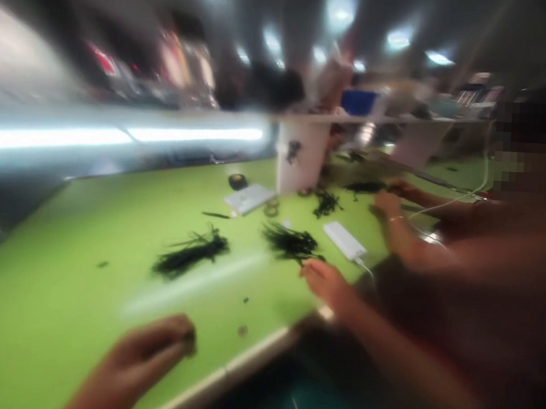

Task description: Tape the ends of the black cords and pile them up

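Observation:
The picture is smeared by motion. My left hand (148, 353) hovers low over the near part of the green table (67, 291), fingers curled together in a pinch round a small dark thing at their tips. Farther right, my right hand (326, 283) lies by the table's edge, its fingertips at a bundle of thin black strands (292, 242). Whether its fingers are open or closed is blurred. A second black bundle (190, 255) lies apart to the left.
A white power bank (344, 240) with a cable lies beside my right hand. Behind are a flat white device (248, 198), a dark tape roll (237, 181) and a white post (300, 157). A co-worker's hands (389, 201) work at the far right.

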A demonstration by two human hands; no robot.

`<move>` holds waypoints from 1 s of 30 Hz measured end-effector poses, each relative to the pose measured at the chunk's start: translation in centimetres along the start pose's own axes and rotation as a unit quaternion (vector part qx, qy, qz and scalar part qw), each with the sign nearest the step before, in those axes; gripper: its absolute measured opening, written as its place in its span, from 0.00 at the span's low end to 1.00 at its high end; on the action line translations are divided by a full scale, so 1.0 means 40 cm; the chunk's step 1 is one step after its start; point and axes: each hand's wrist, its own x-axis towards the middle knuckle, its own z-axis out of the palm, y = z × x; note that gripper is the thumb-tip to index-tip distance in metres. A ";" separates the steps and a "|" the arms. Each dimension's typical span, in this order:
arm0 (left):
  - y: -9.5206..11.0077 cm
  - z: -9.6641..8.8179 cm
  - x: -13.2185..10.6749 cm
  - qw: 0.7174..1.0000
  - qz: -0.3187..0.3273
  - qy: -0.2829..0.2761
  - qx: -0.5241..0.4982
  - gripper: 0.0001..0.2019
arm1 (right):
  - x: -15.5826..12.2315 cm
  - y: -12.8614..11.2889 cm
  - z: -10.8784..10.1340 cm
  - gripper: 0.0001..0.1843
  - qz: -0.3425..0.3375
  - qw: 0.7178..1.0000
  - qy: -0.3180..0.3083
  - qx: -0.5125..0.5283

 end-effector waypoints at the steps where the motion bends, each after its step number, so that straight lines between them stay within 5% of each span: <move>1: -0.007 0.004 0.017 0.999 -0.023 0.024 -0.012 0.10 | 0.023 0.007 0.007 0.18 -0.011 0.999 0.031 -0.001; 6: -0.031 0.036 0.103 0.993 -0.064 0.030 -0.099 0.14 | 0.104 0.008 0.016 0.16 -0.089 0.985 0.094 -0.113; 11: -0.081 0.043 0.158 0.979 -0.087 0.063 -0.172 0.15 | 0.178 0.031 -0.015 0.18 -0.092 0.956 0.147 -0.238; 14: -0.129 0.041 0.183 0.962 -0.102 0.099 -0.231 0.15 | 0.237 0.067 -0.037 0.20 -0.067 0.921 0.126 -0.362; 17: -0.169 0.040 0.193 0.948 -0.131 0.124 -0.261 0.14 | 0.287 0.086 -0.026 0.19 -0.122 0.874 0.108 -0.457; 20: -0.193 0.037 0.194 0.947 -0.138 0.131 -0.257 0.14 | 0.313 0.062 0.063 0.19 -0.201 0.886 0.085 -0.408; 24: -0.205 0.027 0.193 0.973 -0.062 0.150 -0.161 0.13 | 0.296 -0.010 0.266 0.14 -0.173 0.953 -0.106 -0.225; 27: -0.213 0.023 0.190 0.978 -0.003 0.182 -0.104 0.12 | 0.278 -0.046 0.376 0.05 -0.191 0.944 -0.169 -0.210; 30: -0.223 0.025 0.188 0.974 -0.005 0.216 -0.070 0.11 | 0.283 -0.049 0.409 0.10 -0.232 0.931 -0.149 -0.238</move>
